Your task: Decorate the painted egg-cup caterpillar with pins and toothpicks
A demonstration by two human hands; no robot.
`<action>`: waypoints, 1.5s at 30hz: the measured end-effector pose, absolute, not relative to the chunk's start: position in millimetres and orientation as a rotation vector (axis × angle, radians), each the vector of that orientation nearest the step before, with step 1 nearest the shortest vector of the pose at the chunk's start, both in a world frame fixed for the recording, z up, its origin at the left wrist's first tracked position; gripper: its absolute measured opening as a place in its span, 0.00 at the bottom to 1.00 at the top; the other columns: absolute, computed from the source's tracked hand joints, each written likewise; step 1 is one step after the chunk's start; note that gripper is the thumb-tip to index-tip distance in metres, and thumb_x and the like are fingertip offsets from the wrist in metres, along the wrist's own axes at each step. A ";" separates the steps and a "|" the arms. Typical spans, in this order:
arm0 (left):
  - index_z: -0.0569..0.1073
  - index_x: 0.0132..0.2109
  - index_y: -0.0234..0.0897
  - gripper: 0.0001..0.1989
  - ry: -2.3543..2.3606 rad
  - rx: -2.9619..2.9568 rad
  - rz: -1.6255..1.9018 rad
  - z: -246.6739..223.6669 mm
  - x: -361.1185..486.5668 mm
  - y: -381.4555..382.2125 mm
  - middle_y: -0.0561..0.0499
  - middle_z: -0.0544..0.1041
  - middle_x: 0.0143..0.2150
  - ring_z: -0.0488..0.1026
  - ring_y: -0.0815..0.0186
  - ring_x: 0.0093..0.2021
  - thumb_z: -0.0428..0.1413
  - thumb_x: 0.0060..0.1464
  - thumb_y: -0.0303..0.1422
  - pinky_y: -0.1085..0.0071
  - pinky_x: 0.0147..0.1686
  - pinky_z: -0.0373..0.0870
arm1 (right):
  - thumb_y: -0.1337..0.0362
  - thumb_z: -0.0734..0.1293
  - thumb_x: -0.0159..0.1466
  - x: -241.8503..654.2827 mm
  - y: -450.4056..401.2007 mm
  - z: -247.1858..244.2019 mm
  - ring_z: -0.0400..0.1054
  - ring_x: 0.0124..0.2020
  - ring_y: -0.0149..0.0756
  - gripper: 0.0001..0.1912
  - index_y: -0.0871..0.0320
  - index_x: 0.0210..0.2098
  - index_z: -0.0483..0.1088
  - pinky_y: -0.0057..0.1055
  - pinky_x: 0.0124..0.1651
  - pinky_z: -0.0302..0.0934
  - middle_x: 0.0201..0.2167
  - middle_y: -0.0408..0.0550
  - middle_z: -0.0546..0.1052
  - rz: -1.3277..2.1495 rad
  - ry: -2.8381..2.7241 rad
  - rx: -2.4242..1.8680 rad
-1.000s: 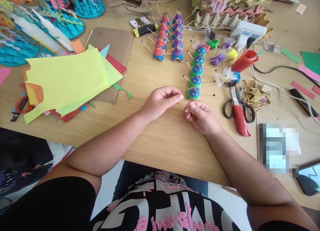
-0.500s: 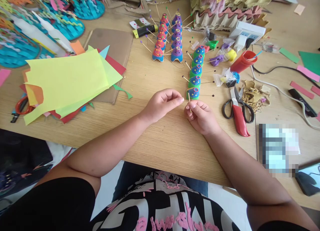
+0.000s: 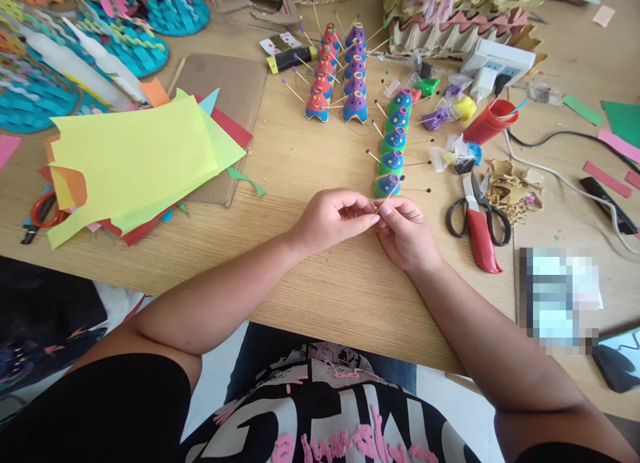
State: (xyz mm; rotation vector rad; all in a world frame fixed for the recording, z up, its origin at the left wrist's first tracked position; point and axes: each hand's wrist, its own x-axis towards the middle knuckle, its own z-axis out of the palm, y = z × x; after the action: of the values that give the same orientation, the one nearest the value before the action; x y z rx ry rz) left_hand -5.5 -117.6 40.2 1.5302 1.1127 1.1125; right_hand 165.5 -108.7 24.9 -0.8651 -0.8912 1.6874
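Note:
My right hand pinches a thin pale wooden stick with a dark tip, slanting up and right. At the stick's lower end, the closed thumb and fingers of my left hand meet my right fingertips. Just beyond them lies a green-and-blue egg-carton strip with little faces and dark-tipped sticks poking out of its sides. Farther back stand a red-and-blue strip and a purple-and-blue strip, both bristling with similar sticks.
Scissors lie right of my right hand, near carton scraps and a red cup. Bagged clay lumps sit behind. Coloured paper is piled at left; egg cartons are stacked at the back.
My left hand has moved right and its fingertips now meet my right hand's. The stick in my right hand has tilted from nearly upright to a slant, its dark tip showing.

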 end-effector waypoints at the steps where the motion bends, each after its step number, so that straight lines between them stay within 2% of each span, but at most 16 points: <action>1: 0.82 0.34 0.36 0.07 1.114 1.550 1.125 40.5 -5.4 -117.7 0.50 0.83 0.31 0.72 0.70 0.29 0.65 0.55 0.36 0.73 0.29 0.66 | 0.53 0.85 0.49 165.4 -108.9 24.9 0.59 0.25 0.25 0.16 0.51 0.28 0.79 0.27 0.31 0.61 0.24 0.37 0.75 1.687 -0.895 -0.859; 10: 0.79 0.32 0.36 0.07 1.122 1.631 1.126 41.7 -6.7 -117.9 0.51 0.81 0.30 0.71 0.71 0.28 0.63 0.55 0.35 0.73 0.29 0.65 | 0.51 0.84 0.51 165.1 -109.3 26.2 0.58 0.25 0.26 0.20 0.52 0.28 0.73 0.28 0.29 0.58 0.23 0.36 0.69 1.633 -0.948 -0.870; 19: 0.81 0.35 0.36 0.05 1.124 1.591 1.168 39.8 -3.7 -119.2 0.49 0.84 0.34 0.74 0.70 0.30 0.63 0.56 0.34 0.73 0.30 0.68 | 0.51 0.84 0.53 164.3 -111.7 25.8 0.60 0.25 0.27 0.20 0.52 0.27 0.72 0.28 0.30 0.60 0.23 0.36 0.71 1.597 -0.953 -0.862; 28: 0.82 0.34 0.36 0.06 1.143 1.502 1.132 40.2 -4.9 -117.6 0.49 0.84 0.32 0.75 0.68 0.31 0.63 0.54 0.34 0.72 0.31 0.69 | 0.51 0.84 0.52 164.1 -112.6 24.6 0.63 0.27 0.27 0.19 0.52 0.28 0.74 0.30 0.34 0.63 0.26 0.37 0.75 1.566 -0.979 -0.866; 45: 0.83 0.33 0.35 0.07 1.140 1.418 0.947 35.1 -10.6 -112.2 0.52 0.78 0.26 0.65 0.72 0.25 0.63 0.52 0.34 0.73 0.25 0.58 | 0.54 0.83 0.55 163.2 -114.3 23.7 0.61 0.25 0.27 0.18 0.53 0.26 0.72 0.29 0.33 0.59 0.22 0.37 0.72 1.515 -1.012 -0.836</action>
State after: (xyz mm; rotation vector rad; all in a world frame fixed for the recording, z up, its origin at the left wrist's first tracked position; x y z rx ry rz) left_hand -10.6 -112.2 35.1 1.4179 1.1400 0.9471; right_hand 163.2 -114.3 23.7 -0.8362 -1.0121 1.5149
